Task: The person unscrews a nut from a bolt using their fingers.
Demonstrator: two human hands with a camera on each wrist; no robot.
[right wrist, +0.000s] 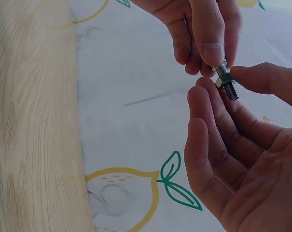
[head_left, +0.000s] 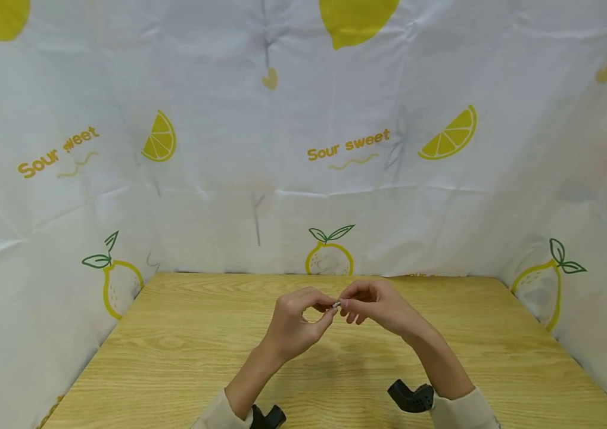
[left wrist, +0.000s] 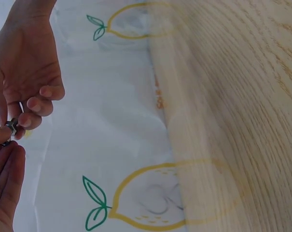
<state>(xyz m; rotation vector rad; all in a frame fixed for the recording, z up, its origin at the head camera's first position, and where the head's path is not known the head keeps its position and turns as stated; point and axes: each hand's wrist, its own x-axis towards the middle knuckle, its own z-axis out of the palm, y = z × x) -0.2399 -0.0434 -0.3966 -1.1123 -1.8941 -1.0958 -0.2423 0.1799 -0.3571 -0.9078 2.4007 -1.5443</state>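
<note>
The left hand point(head_left: 293, 325) clamps its grip on one end of the bolt point(right wrist: 231, 93); just beside that grip, the right hand point(head_left: 383, 307) pinches the nut point(right wrist: 226, 78) around its thread, seemingly to steady each part separately.

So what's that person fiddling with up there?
A person is holding a small metal bolt with a nut on it, using bare hands. The left hand pinches one end of the bolt, and the right hand holds the nut. Right now the nut sits partway along, with thread showing on both sides of it. Both hands are up above the wooden table. One still moment can't show whether the nut is being turned.
</note>
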